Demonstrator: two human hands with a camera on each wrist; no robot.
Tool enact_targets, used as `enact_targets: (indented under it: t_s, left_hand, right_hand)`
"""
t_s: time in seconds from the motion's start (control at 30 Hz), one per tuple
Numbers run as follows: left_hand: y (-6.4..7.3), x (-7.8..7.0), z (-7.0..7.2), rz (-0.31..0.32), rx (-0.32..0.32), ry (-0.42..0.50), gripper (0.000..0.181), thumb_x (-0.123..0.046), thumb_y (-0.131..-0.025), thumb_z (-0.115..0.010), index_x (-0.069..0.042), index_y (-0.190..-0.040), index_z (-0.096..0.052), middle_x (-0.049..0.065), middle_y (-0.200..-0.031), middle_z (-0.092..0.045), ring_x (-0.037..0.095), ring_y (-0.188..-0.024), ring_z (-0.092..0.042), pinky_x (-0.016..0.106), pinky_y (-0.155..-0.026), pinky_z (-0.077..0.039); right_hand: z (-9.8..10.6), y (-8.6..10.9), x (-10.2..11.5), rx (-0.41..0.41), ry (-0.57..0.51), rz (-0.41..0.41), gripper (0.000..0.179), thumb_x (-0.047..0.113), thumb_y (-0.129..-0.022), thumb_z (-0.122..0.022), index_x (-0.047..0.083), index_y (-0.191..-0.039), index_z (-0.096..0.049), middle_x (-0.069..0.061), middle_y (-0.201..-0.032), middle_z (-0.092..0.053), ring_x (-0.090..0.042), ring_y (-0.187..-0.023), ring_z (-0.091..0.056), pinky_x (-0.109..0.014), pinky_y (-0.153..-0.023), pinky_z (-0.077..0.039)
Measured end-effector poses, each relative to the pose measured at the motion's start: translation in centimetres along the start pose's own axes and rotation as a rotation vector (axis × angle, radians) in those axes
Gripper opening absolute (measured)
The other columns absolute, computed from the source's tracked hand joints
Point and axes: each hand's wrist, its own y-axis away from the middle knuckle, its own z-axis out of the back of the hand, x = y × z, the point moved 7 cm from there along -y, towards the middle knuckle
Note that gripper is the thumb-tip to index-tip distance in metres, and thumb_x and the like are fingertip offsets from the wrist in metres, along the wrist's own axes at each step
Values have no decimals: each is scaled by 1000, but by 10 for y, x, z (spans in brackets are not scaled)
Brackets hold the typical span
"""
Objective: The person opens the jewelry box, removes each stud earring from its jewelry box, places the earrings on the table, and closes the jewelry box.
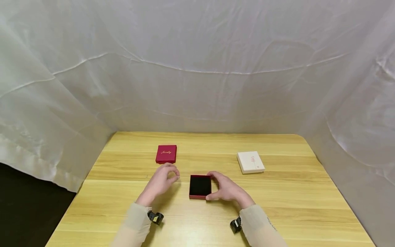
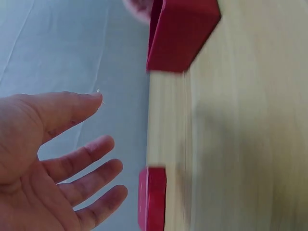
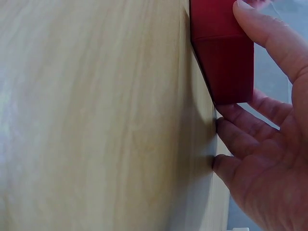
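In front of me on the table lies a red jewelry box base (image 1: pixel 200 187) with a black inner pad facing up. My right hand (image 1: pixel 227 188) holds its right side, thumb at the near corner and fingers at the far one. My left hand (image 1: pixel 162 180) hovers left of the base, apart from it, with thumb and index finger bent together. A tiny pale, thin thing (image 2: pixel 98 91) shows at the thumb tip; its kind is too small to tell. Just beyond the left hand lies a red box lid (image 1: pixel 166 153) with gold lettering.
At the back right sits a white box (image 1: pixel 250 162) with small pink lettering. A tiny dark mark (image 1: pixel 147 176) shows on the wooden table (image 1: pixel 293 192) left of the left hand. Pale cloth curtains (image 1: pixel 197 96) stand behind and beside the table.
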Motion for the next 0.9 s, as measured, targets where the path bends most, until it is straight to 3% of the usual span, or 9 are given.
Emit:
enact_targets:
  t_s: [0.33, 0.63, 0.73, 0.9]
  left_hand:
    - [10, 54, 34, 134, -19, -41, 4, -9, -90, -70, -5, -91, -70, 17, -112, -63, 38, -110, -58, 54, -96, -45]
    - [22, 89, 57, 242, -17, -43, 5, -7, -94, -65, -5, -92, -69, 24, -117, -60, 43, -114, -53, 59, -95, -42]
    - [25, 98, 60, 256, -17, -43, 5, -6, -93, -65, -5, -91, -69, 23, -114, -61, 39, -104, -56, 56, -90, -45]
    - [27, 112, 61, 271, -21, -40, 6, -5, -93, -64, -3, -90, -69, 16, -100, -64, 23, -74, -55, 41, -70, -47]
  right_hand:
    - [-1, 0, 0, 1, 8, -3, 84, 30, -69, -91, 5, -137, -48, -9, -133, -55, -30, -127, -47, -51, -108, -33]
    - [-1, 0, -2, 1, -13, 0, 85, 29, -69, -91, 4, -138, -48, -10, -133, -55, -31, -127, -47, -52, -108, -33]
    - [-1, 0, -2, 4, -13, -1, 85, 30, -69, -91, 4, -138, -47, -11, -134, -54, -32, -127, -46, -53, -107, -33]
    - [-1, 0, -2, 6, -8, -10, 85, 30, -69, -91, 5, -138, -47, -10, -134, -54, -31, -128, -46, -52, -107, -33]
